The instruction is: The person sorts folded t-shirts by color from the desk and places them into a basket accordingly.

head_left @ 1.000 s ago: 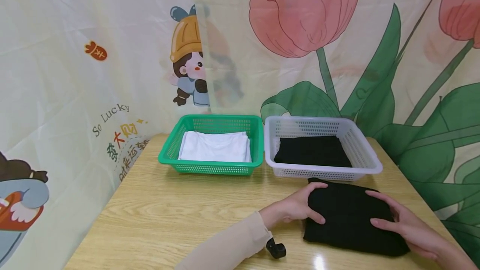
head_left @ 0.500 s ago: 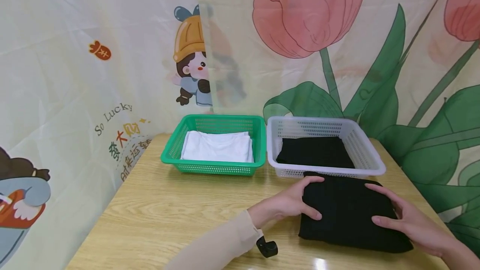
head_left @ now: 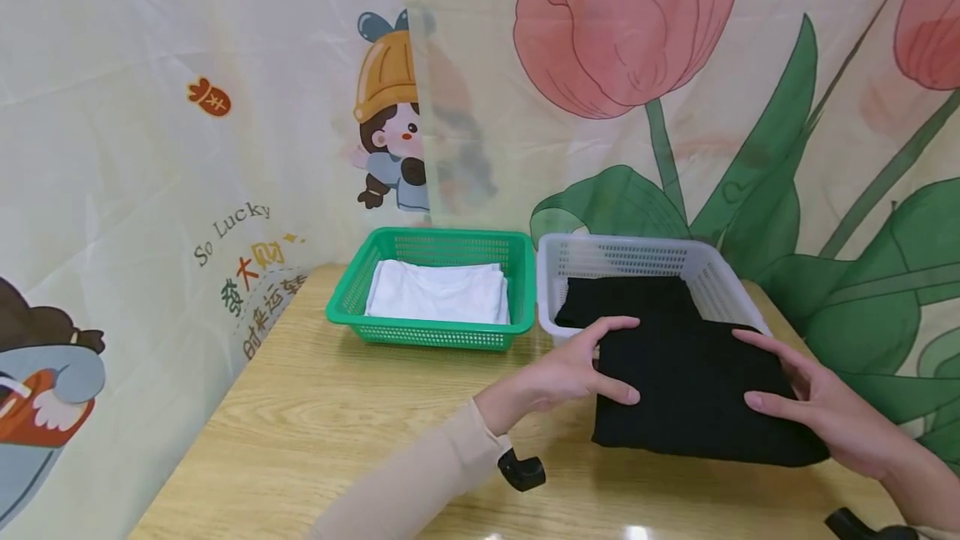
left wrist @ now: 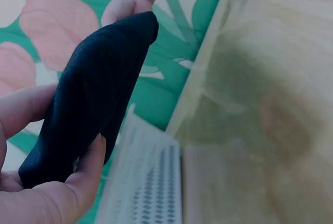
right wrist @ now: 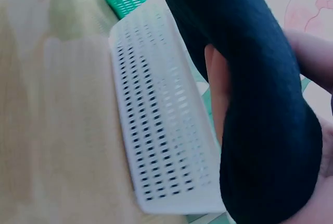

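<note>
A folded black cloth [head_left: 697, 394] hangs above the table, its far edge overlapping the front rim of the white basket [head_left: 738, 294]. My left hand [head_left: 558, 373] grips its left side, thumb on top. The right hand [head_left: 832, 407] holds the opposite side in the same way. In the left wrist view the cloth [left wrist: 99, 88] shows edge-on, pinched between thumb and fingers. From the right wrist, fingers reach underneath the thick, bent cloth [right wrist: 260, 88]. Inside the white basket lies another folded black cloth [head_left: 626, 298].
To the left of the white basket stands a green basket [head_left: 431, 335] with folded white cloth [head_left: 438, 292] in it. Both sit at the far edge of the wooden table [head_left: 360, 407], before a printed curtain [head_left: 480, 65]. Black wrist camera mounts [head_left: 522, 471] stick out below the wrists.
Both hands have lifted the folded black cloth off the table and moved it forward to the white basket's front rim. The head view has shifted slightly.
</note>
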A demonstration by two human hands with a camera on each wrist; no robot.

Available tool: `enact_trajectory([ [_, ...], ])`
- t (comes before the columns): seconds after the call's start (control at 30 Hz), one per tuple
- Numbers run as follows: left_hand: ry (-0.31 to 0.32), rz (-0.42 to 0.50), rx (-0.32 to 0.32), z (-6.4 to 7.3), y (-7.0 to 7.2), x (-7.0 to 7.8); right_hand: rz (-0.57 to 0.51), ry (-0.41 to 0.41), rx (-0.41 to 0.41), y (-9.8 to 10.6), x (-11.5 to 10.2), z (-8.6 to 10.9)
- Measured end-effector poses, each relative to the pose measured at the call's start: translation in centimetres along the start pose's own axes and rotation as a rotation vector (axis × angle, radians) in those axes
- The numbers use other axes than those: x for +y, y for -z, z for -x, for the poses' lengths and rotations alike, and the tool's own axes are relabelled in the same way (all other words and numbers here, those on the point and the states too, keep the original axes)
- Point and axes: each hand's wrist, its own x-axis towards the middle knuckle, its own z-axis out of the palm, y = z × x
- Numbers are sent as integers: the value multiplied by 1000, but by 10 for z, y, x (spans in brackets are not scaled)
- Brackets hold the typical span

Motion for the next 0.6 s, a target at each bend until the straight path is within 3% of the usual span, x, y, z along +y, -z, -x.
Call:
enact_trajectory([
  [0.27,-31,48,113,-27,27,18,33,52,30,15,-29,-41],
  [0.47,-50,10,197,-52,41,22,112,85,-35,24,-37,-74],
  [0.6,-60,-4,253,-68,47,21,139,66,-67,31,-38,-96],
])
